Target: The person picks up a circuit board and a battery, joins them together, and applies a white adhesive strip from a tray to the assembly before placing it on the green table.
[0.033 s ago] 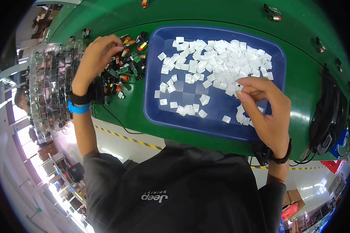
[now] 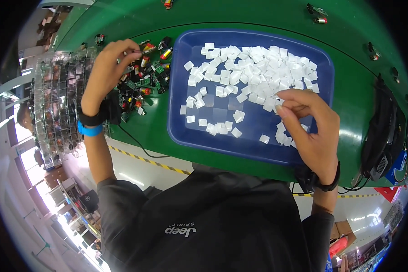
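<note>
Curled at the upper left, my left hand (image 2: 111, 63) has its thumb and index finger close together beside a heap of small green circuit boards with red-and-yellow battery cells (image 2: 145, 81). What lies between those fingertips, if anything, is too small to make out. Over the right part of a blue tray (image 2: 171, 106), my right hand (image 2: 313, 127) is bent into a pinch. Its fingertips are at the edge of a pile of small white square pieces (image 2: 267, 68), and I cannot tell whether they grip one. More white squares (image 2: 220, 128) lie scattered in the tray's near part.
Stacked clear plastic trays (image 2: 61, 99) stand left of the heap. Single boards with batteries (image 2: 318, 16) lie along the green table (image 2: 145, 140). A black bag-like item (image 2: 378, 127) rests at the right edge. A black cable (image 2: 136, 140) runs from my left wrist.
My left hand has shifted slightly to the left. The right hand stays almost in place over the tray.
</note>
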Demonstrator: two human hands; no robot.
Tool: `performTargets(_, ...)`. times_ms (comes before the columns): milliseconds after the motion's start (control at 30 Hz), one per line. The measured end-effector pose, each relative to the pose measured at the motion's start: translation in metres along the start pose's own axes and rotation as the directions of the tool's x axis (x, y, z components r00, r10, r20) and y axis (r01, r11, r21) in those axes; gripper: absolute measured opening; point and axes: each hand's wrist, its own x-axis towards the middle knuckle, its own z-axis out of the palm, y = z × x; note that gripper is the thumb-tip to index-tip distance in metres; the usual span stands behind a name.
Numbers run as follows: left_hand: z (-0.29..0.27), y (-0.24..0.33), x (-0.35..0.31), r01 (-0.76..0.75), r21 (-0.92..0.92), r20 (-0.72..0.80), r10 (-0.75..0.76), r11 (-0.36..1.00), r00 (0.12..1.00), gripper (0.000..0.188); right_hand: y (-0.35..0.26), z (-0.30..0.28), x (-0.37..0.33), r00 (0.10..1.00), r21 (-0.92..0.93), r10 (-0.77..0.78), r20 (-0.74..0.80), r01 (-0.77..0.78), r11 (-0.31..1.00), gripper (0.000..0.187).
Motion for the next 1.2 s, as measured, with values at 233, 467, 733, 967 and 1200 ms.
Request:
performTargets(233,-0.016,0.126,0.015,-0.373,0.110,-0.306,0.389,0.921,0.869,0.014,-0.008,-0.003,-0.001,0.959,0.325,0.270,0.091,-0.285,0.902,0.023)
performTargets(467,0.029,0.193,0.041,-0.556,0.000,-0.415,0.505,0.831,0.757,0.028,0.009,-0.001,0.015,0.916,0.550,0.362,0.175,-0.396,0.735,0.034)
performTargets(733,0.038,0.203,0.048,-0.643,-0.099,-0.446,0.544,0.759,0.710,0.032,0.027,-0.021,0.015,0.889,0.742,0.431,0.157,-0.394,0.543,0.029)
performTargets(967,0.053,0.196,0.057,-0.616,-0.376,-0.447,0.447,0.693,0.775,0.020,0.027,-0.029,0.021,0.899,0.682,0.437,0.001,-0.320,0.657,0.026)
performTargets(1200,0.045,0.192,0.057,0.165,-0.923,0.210,0.096,0.347,0.973,0.027,0.016,-0.019,0.013,0.943,0.376,0.286,-0.169,-0.207,0.903,0.020)
